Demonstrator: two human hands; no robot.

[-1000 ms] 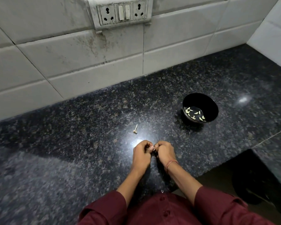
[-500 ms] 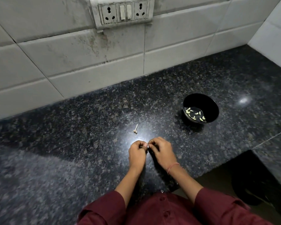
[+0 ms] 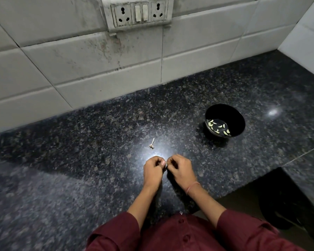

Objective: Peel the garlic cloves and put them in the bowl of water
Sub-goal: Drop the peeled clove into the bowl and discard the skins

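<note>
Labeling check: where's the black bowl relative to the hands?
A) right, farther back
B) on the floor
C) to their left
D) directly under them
A: the black bowl sits on the counter right of and beyond the right hand and left hand, which pinch a garlic clove.

Socket plate (image 3: 139,13) on tiled wall (image 3: 80,69) above granite ctr (image 3: 62,160).
</note>
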